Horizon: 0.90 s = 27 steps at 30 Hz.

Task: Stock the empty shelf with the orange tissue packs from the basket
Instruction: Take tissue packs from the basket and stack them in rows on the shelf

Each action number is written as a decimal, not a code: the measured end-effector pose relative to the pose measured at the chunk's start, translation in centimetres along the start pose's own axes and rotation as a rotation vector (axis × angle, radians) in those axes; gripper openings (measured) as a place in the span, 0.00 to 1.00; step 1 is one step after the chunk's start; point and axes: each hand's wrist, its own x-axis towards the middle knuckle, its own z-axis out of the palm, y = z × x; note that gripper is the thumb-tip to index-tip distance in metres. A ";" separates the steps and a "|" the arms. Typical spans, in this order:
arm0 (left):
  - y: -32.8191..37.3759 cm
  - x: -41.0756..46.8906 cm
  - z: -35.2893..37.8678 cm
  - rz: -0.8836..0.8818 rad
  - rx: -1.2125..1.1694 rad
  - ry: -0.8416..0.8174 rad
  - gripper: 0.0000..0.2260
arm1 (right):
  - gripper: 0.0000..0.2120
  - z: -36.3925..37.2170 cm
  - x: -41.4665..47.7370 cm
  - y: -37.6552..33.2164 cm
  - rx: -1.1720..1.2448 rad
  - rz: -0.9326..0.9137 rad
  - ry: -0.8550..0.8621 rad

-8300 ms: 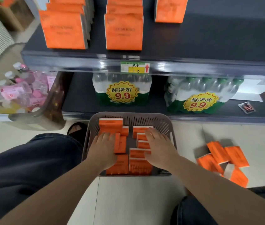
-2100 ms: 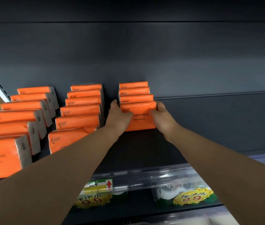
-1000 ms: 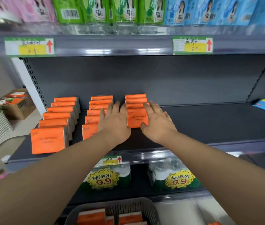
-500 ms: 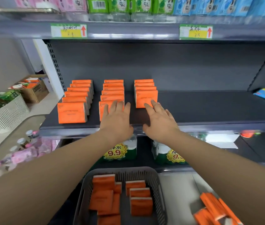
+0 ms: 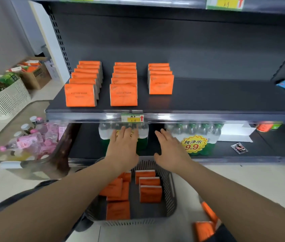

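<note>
Three rows of orange tissue packs stand upright on the dark shelf (image 5: 225, 100): a left row (image 5: 80, 95), a middle row (image 5: 123, 95) and a shorter right row (image 5: 161, 84). Below, a grey slotted basket (image 5: 170, 189) on the floor holds several more orange packs (image 5: 150, 193). My left hand (image 5: 123, 149) and my right hand (image 5: 170, 151) hover palm-down above the basket's far rim, in front of the lower shelf. Both have their fingers spread and hold nothing.
Shrink-wrapped water bottles with yellow 9.9 tags (image 5: 193, 143) fill the lower shelf. Loose orange packs (image 5: 206, 224) lie on the floor at right. A clear bin of pink bottles (image 5: 31, 144), a white basket (image 5: 3, 100) and a cardboard box (image 5: 33, 72) stand at left.
Both hands have let go of the front pack of the right row and dropped from the shelf down to just above the basket. My view has tilted downward.
</note>
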 end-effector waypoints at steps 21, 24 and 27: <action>0.6 -2.6 16.5 -0.024 -0.159 -0.305 0.34 | 0.31 13.9 -1.5 4.3 0.103 0.202 -0.324; 0.6 -2.2 18.3 -0.030 -0.187 -0.355 0.32 | 0.30 15.7 -0.9 4.9 0.103 0.207 -0.363; 0.5 -1.7 20.1 -0.031 -0.222 -0.385 0.29 | 0.30 17.5 -0.2 5.5 0.080 0.209 -0.419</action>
